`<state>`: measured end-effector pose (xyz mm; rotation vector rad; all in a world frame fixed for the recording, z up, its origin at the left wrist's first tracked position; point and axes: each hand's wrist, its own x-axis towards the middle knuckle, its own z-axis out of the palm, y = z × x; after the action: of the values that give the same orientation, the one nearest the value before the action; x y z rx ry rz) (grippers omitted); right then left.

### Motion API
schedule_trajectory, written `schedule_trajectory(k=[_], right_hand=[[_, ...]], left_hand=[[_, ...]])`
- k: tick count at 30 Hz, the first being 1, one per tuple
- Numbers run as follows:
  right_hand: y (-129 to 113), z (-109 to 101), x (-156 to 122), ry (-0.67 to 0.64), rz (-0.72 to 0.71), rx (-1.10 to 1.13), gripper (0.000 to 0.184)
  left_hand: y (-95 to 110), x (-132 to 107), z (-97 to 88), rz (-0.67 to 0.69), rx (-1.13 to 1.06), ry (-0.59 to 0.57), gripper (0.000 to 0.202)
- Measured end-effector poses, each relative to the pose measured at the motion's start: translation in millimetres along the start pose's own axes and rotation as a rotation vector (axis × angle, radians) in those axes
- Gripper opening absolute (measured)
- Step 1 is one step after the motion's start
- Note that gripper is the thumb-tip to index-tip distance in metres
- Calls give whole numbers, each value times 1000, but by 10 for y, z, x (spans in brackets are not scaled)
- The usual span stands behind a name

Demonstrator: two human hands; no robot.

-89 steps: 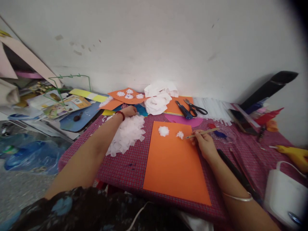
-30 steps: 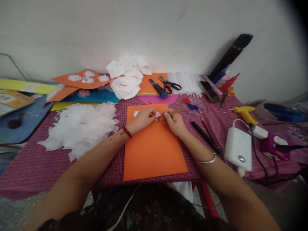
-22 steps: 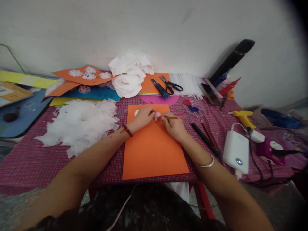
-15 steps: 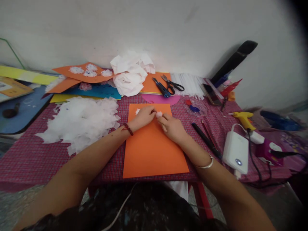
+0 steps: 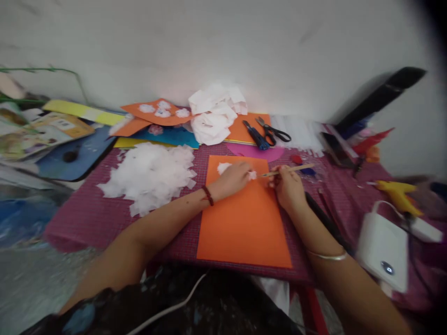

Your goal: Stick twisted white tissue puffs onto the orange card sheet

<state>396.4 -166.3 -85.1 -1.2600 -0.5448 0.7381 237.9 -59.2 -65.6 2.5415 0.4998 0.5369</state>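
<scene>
An orange sheet of paper [image 5: 240,223] lies on the table in front of me. Near its top, the closed fingers of my left hand [image 5: 234,177] touch a small white paper puff [image 5: 252,175] and seem to pinch it. Another white paper puff [image 5: 223,167] sits at the sheet's upper left, partly behind that hand. My right hand [image 5: 289,186] grips a thin wooden stick [image 5: 302,167] like a pen. The stick looks like a paintbrush or pencil, and its tip points left at the puff, close to it.
A heap of white paper squares [image 5: 150,174] lies left. Behind are crumpled white paper [image 5: 214,116], a cutter [image 5: 256,136], scissors [image 5: 274,132] and orange paper with white puffs [image 5: 157,114]. On the right are a yellow glue gun [image 5: 400,193] and a white power bank [image 5: 384,246].
My right hand has left the puff and now holds the wooden stick, taken from the table on the right. My left hand stays at the puff. The whole view has shifted.
</scene>
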Motion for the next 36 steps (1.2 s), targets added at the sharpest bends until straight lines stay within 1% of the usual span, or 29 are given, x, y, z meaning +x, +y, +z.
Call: schedule_trajectory(k=[2,3,4,5,6,7,9,11,12,13,15,17,19,21,24,27,32,34,36], right_hand=[[-1,-6,-8,-4,4,-5,27],[-4,-9,-9,-9,6,-3,26],[-7,-13,-8,-17,18,-7,26],[-11,-17,-5,-21,27,-9,27],[-13,-22,-2,-28,39,-12,28],[-14,-26,1,-33,49,-17,29],[-7,-35,6,-46,61,-27,32],[11,-46,13,-61,65,-36,32],[22,-52,17,-69,66,-41,32],[33,-57,21,-76,68,-44,32],[51,-67,28,-77,69,-46,31],[57,-72,29,-75,66,-46,31],[52,-69,23,-83,59,-48,31],[41,-62,12,-94,55,-59,31],[32,-52,2,-103,42,-75,30],[41,-53,6,-99,30,-78,31],[46,-48,9,-103,24,-84,33],[37,-39,3,-103,18,-85,34],[26,-32,-1,-99,14,-81,34]], left_hand=[[94,-61,-63,222,71,-52,22],[123,-80,-124,306,108,-76,22],[128,-89,-210,369,144,-100,21],[104,-89,-322,395,181,-117,20],[45,-81,-459,382,219,-128,19],[-51,-66,-616,327,254,-122,20],[-339,-27,-960,67,311,-55,18],[-707,6,-1282,-203,319,41,16],[-893,13,-1414,-311,293,79,14],[-1067,12,-1521,-401,242,84,14],[-1347,-9,-1653,-549,116,28,17],[-1518,-40,-1692,-604,70,-51,24],[-1593,-63,-1672,-605,70,-116,28],[-1609,-67,-1633,-589,83,-151,30],[-1589,-49,-1595,-580,102,-168,22],[-1553,-30,-1620,-589,118,-150,12],[-1465,-35,-1744,-556,115,-28,5],[-1425,-53,-1768,-542,113,-19,6],[-1387,-76,-1769,-557,101,-37,8]])
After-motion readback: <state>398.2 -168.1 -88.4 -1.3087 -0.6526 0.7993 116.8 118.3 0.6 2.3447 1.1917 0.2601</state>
